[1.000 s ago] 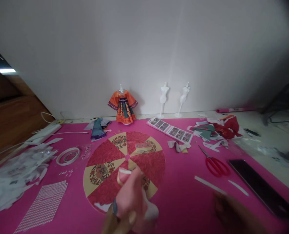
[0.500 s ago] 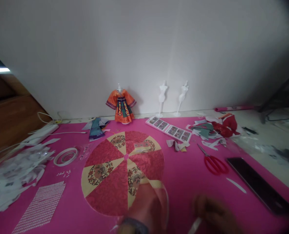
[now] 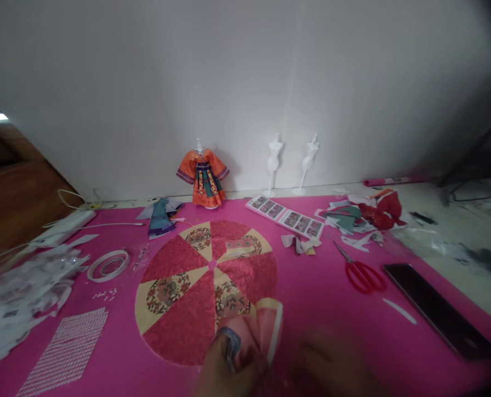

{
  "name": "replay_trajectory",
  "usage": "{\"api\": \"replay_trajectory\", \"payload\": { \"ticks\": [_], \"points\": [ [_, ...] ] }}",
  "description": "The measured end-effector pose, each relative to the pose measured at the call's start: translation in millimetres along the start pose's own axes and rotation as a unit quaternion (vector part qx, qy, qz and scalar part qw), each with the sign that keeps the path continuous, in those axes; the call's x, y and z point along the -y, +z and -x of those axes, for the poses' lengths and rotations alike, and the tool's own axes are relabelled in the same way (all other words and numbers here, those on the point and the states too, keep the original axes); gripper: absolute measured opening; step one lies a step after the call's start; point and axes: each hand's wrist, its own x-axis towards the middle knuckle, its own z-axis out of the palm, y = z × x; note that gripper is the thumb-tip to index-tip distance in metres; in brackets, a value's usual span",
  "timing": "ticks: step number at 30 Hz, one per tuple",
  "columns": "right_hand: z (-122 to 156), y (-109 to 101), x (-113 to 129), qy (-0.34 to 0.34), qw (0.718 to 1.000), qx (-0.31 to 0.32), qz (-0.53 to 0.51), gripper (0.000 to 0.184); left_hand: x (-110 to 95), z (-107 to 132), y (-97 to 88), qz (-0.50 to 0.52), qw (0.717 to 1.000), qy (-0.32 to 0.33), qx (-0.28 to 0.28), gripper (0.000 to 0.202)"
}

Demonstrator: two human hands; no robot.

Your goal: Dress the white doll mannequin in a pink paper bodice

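At the bottom middle, my left hand is closed on a small pink fabric piece with cream and white edging. A greyish-blue rim shows at the top of that hand; I cannot make out what it is. The fabric overlaps the lower right edge of a round panel of red and floral wedges lying flat. Just to the right, my right hand hovers low over the pink mat, apart from the fabric. Motion blur smears its fingers, so any held thing is hidden.
Red-handled scissors, a white sliver and a dark phone lie right. Left are tape rolls, a bead sheet and white scraps. A dressed mini mannequin and two bare ones stand by the wall.
My left hand has come further into view, and the pink fabric is bunched up more. My right hand has moved left toward it; the white strip near its fingers no longer shows.
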Motion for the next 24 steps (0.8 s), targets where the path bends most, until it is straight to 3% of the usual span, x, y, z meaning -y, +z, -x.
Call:
{"api": "replay_trajectory", "payload": {
  "ticks": [3,7,13,24],
  "points": [
    [-4,8,3,-0.008,1.0,-0.005,0.015,0.038,-4,1,1.5,-0.018,0.999,-0.014,-0.038,0.016],
    [-9,11,8,-0.018,0.999,-0.023,0.023,0.039,-17,5,3.7,-0.022,1.0,0.006,-0.019,0.012],
    [-9,6,7,-0.001,1.0,-0.005,0.031,0.047,-26,8,2.9,-0.091,0.994,0.015,-0.052,0.025],
    [-13,3,5,-0.011,1.0,0.0,0.016,0.037,-28,9,4.9,-0.071,0.996,0.062,0.0,0.019]
  ]
}}
